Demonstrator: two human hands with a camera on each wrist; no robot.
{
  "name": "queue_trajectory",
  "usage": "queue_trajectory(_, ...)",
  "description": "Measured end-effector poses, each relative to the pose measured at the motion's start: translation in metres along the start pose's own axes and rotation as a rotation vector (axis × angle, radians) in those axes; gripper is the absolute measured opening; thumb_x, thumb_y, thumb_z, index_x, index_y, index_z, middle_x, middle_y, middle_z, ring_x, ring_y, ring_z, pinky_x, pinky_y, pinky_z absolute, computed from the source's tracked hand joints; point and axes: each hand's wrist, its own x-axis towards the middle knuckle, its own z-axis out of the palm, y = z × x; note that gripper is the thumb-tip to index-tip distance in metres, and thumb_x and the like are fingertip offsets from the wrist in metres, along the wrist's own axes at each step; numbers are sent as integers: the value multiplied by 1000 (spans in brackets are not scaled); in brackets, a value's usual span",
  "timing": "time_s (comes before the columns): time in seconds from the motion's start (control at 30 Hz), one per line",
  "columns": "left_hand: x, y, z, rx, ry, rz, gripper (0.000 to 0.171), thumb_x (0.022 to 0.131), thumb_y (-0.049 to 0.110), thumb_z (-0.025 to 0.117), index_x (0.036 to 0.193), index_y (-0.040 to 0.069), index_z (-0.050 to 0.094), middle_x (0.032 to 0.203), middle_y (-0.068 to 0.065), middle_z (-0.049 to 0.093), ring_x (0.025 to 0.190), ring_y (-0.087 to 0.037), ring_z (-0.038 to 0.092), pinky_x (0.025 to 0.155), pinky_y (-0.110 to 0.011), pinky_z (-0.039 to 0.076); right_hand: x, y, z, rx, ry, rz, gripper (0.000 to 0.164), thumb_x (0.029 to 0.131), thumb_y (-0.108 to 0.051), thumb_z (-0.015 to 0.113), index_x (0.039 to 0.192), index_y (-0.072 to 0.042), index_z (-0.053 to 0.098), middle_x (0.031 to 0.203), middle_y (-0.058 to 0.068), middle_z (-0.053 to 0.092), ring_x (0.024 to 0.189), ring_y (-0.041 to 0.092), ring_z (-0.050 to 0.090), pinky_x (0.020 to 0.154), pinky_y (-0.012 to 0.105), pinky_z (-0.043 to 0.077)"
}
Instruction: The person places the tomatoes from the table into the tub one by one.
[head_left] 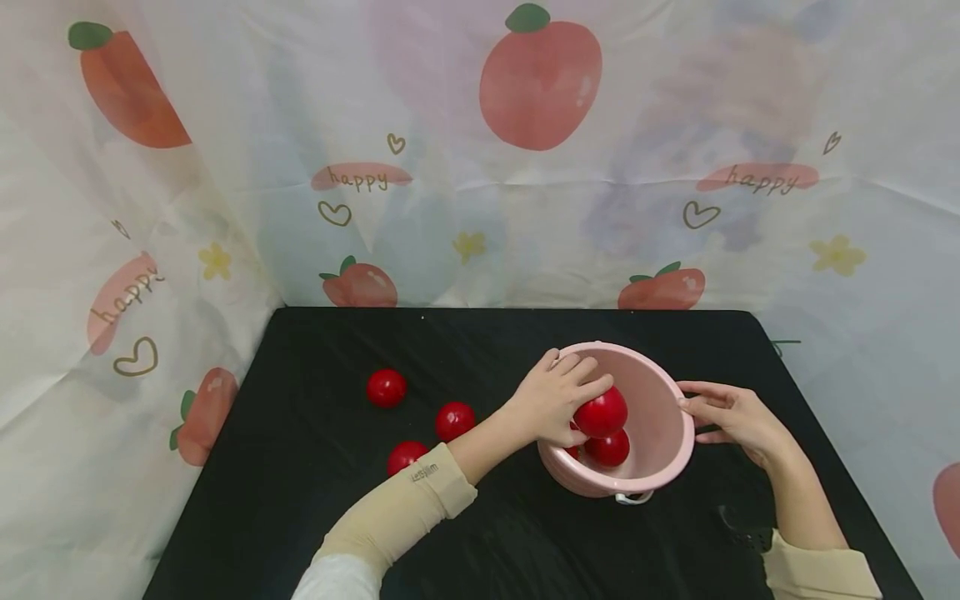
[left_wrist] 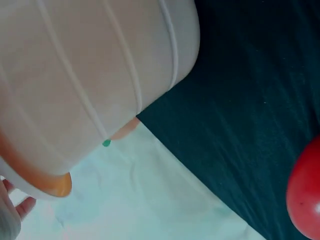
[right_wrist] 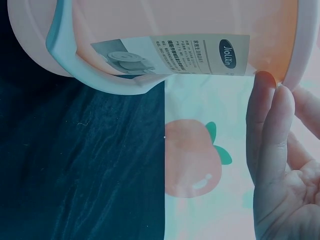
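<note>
Red ball [head_left: 602, 411] is in the left hand [head_left: 558, 398], inside the mouth of the pink bucket [head_left: 656, 417], toward its left side; it's a sphere, so no long axis or heading. Left hand is part-closed, fingers and thumb curled round the ball. Bucket sits on the right half of the bench [head_left: 525, 550], mouth up toward the head camera, long axis running base to rim; can't tell if it's dead upright or slightly tipped. Right hand [head_left: 742, 421] is nearly closed at the tips, thumb and fingers pinching the bucket's right rim. White handle [head_left: 633, 498] hangs on the near side, outside the wall; right wrist view shows a printed label [right_wrist: 175, 55] beside it. Two more red balls in the bucket: lower ball [head_left: 609, 450] below the held one in the head view, contact unclear, and a second ball [head_left: 572, 450] mostly hidden by the left hand. Left of the bucket, three loose on the bench: far ball [head_left: 387, 388], middle ball [head_left: 455, 421], near ball [head_left: 406, 456]. Left forearm [head_left: 491, 442] crosses between these and the bucket; its sleeve [head_left: 405, 508] covers part of the near ball. Fruit-print cloth [head_left: 450, 100] hangs behind the bench.
</note>
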Motion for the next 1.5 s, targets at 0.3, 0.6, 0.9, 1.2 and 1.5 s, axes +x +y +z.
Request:
queue_trajectory(0.3, 20, 11, 6, 25, -180, 173, 87, 64, 63, 66, 138, 34, 30, 136, 6, 36, 123, -14, 31, 103, -36, 25, 0, 0, 0, 5, -5, 3, 62, 89, -30, 59, 132, 9, 38, 105, 16, 64, 78, 15, 65, 65, 37, 54)
queue_trajectory(0.6, 30, 18, 15, 111, -281, 331, 85, 66, 63, 65, 139, 38, 28, 141, 9, 32, 127, -13, 27, 106, -37, 20, 1, 0, 0, 15, -15, -1, 62, 89, -30, 59, 132, 9, 38, 102, 10, 66, 78, 14, 65, 66, 38, 54)
queue_trajectory(0.9, 36, 27, 18, 223, -394, 406, 83, 67, 63, 63, 138, 43, 24, 144, 12, 27, 128, -11, 24, 105, -33, 20, 2, 0, 1, 1, -8, 1, 62, 89, -30, 59, 132, 9, 38, 103, 14, 65, 77, 12, 64, 65, 37, 54)
queue_trajectory(1.2, 38, 31, 22, 325, -433, 425, 78, 72, 65, 56, 138, 48, 18, 144, 14, 23, 128, -9, 22, 104, -31, 20, 2, 0, 2, 3, -5, 8, 62, 89, -30, 59, 132, 10, 38, 100, 10, 66, 76, 10, 64, 64, 35, 54)
queue_trajectory(1.5, 37, 33, 23, 363, -466, 433, 76, 74, 64, 54, 138, 50, 15, 144, 14, 20, 128, -8, 20, 104, -30, 19, 1, -1, 2, 11, -6, 3, 61, 89, -28, 60, 131, 11, 38, 97, 4, 67, 75, 9, 64, 64, 34, 54)
